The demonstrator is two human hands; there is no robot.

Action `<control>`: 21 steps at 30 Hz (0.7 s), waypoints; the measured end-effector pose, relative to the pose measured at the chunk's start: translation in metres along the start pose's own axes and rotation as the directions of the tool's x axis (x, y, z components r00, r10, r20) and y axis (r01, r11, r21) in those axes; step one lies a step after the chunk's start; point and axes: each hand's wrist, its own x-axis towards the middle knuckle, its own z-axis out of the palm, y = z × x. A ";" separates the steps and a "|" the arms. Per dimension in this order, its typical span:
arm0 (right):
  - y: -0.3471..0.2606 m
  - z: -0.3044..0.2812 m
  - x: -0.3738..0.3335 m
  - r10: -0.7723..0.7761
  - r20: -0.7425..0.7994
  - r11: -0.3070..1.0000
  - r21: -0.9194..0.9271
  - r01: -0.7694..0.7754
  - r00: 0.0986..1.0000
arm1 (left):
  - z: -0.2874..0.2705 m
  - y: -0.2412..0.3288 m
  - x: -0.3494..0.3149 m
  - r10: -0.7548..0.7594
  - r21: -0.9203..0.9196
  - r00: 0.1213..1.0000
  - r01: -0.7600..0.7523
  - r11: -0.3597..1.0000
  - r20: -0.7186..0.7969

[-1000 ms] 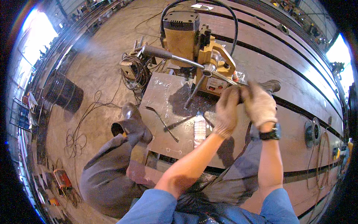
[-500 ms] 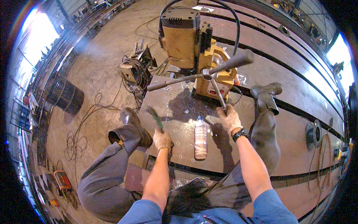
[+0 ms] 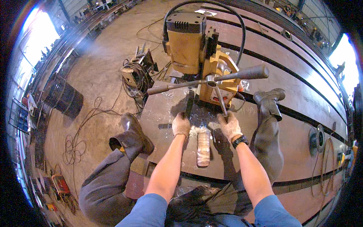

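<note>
A yellow and black magnetic drill (image 3: 186,47) stands on the steel plate (image 3: 166,142) in front of me. My right hand (image 3: 229,125), in a pale work glove, is closed round the lower arm of its three-armed feed handle (image 3: 220,99). The gloved left hand (image 3: 181,125) grips a dark brush (image 3: 189,103), held with its far end close to the drill's base. Between my hands, a clear plastic bottle (image 3: 203,147) with a blue top lies on the plate. Whitish bits (image 3: 194,131) show beside the bottle's top. The drill's cutter is hidden behind the handle hub.
My boots rest either side of the drill. Coiled cables hang on a machine (image 3: 133,73) at the left, with a dark drum (image 3: 63,96) farther left. Loose cable (image 3: 75,145) lies on the floor. Dark slots run between the plates at right, where a round flange (image 3: 320,137) stands.
My left hand has moved right and forward with the brush, from left of the bottle to near the drill's base. My right hand stays on the feed handle, which appears slightly turned.
</note>
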 end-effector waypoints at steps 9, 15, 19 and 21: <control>0.000 0.004 0.000 -0.035 0.016 0.999 0.018 0.035 0.999 | -0.006 -0.001 -0.045 -0.253 -0.481 0.941 0.334 0.811 0.227; 0.001 0.002 0.007 -0.091 0.021 0.995 0.032 0.091 0.996 | -0.028 -0.021 -0.080 -0.494 -0.650 0.868 0.403 0.645 0.048; 0.004 0.007 0.022 -0.140 0.050 0.989 0.046 0.138 0.989 | -0.038 -0.020 -0.075 -0.469 -0.718 0.883 0.348 0.603 0.034; 0.010 0.013 0.026 -0.199 0.004 0.980 -0.009 0.199 0.980 | -0.042 -0.016 -0.069 -0.431 -0.751 0.900 0.331 0.571 0.069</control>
